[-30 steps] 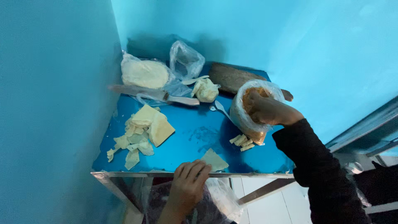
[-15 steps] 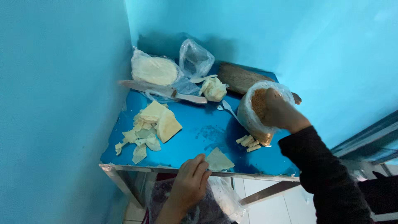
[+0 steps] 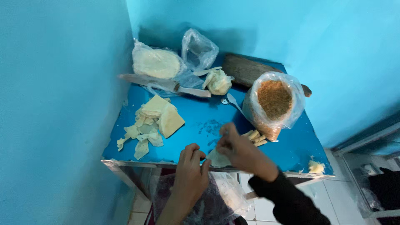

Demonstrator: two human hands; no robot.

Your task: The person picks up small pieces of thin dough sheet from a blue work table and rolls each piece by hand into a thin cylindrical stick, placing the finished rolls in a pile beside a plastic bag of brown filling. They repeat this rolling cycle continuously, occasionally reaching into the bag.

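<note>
I see the blue surface (image 3: 208, 125) set into a corner of turquoise walls, its metal front edge toward me. The largest thing on it is a clear bag of brown crumbs (image 3: 273, 104) standing open on the right side, with a dark wooden log-shaped piece (image 3: 246, 70) lying behind it against the back wall. At the back left lies a plastic bag of pale flat dough sheets (image 3: 155, 63), and an empty crumpled clear bag (image 3: 199, 49) rises just beside it. A long knife (image 3: 166, 85) lies across in front of those bags. A small bundled lump in plastic (image 3: 218, 81) sits near the knife's tip, and a white plastic spoon (image 3: 233, 101) lies just beside the crumb bag. On the left a stack of cut pastry sheets (image 3: 160, 116) rests among torn scraps. A few small rolled pieces (image 3: 256, 136) lie at the foot of the crumb bag.

At the front edge my right hand (image 3: 239, 151), in a dark sleeve, and my left hand (image 3: 191, 175) both pinch one thin pastry sheet (image 3: 218, 159) with narrow fingers, the sheet lying on the surface edge between them. A plastic bag (image 3: 216, 200) hangs below the edge under my hands.
</note>
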